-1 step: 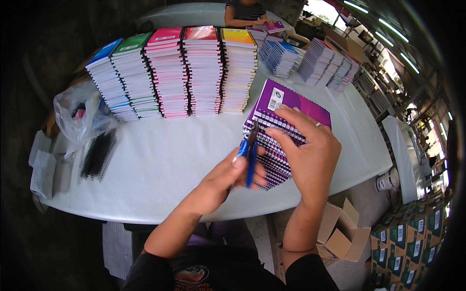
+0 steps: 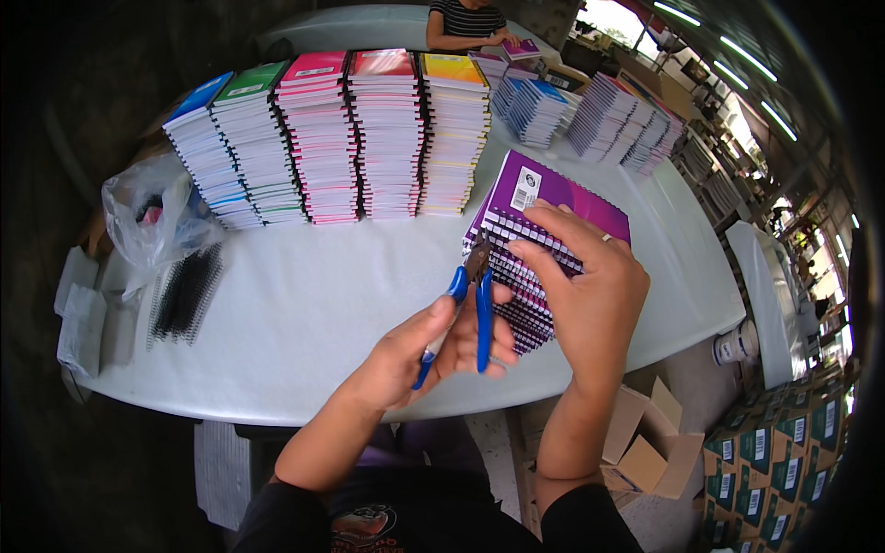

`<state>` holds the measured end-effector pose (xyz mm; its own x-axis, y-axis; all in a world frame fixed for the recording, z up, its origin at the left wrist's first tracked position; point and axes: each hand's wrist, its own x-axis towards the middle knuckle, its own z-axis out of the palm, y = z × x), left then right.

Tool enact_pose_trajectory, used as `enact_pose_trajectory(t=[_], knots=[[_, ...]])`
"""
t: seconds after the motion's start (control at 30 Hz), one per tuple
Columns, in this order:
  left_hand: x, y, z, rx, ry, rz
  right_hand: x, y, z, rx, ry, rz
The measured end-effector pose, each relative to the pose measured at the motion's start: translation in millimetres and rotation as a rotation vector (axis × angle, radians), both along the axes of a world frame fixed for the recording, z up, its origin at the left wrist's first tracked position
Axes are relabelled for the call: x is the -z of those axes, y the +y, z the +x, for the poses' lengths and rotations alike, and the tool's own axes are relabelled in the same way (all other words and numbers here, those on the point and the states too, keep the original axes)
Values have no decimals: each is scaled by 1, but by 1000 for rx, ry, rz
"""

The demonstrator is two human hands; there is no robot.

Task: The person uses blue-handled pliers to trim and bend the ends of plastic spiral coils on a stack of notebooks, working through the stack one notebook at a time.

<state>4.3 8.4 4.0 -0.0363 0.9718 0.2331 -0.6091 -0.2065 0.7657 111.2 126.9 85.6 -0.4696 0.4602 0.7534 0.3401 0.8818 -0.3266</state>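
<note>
My left hand [image 2: 424, 346] is wrapped around blue-handled wire cutters [image 2: 484, 313]. Their handles are spread apart, and the dark jaws point at the black spiral edge of a stack of purple notebooks [image 2: 590, 207]. My right hand [image 2: 595, 276], a ring on one finger, grips the top notebook at its bound edge between thumb and fingers. What lies just under those fingertips is hidden. Several more purple spiral-bound notebooks are piled beneath it, their coils fanned toward me.
Tall notebook stacks, including a yellow one [image 2: 454, 138], line the table's [image 2: 304, 304] far left. Black binding coils [image 2: 187, 295] lie beside a clear plastic bag [image 2: 152, 221]. Opposite, a person [image 2: 470, 28] handles a purple notebook. An open carton [image 2: 645, 433] stands below on the right.
The cutters' handles have spread wider and my left fingers have loosened around them. The jaws sit slightly lower. My right hand has hardly moved.
</note>
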Motion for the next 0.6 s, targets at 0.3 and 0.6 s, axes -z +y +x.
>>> enact_pose_trajectory(t=[0.3, 0.6], knots=[[11, 10, 0, 134, -228, 94, 7, 6, 0, -9, 24, -2], [2, -5, -2, 27, 4, -66, 3, 5, 6, -19, -54, -1]])
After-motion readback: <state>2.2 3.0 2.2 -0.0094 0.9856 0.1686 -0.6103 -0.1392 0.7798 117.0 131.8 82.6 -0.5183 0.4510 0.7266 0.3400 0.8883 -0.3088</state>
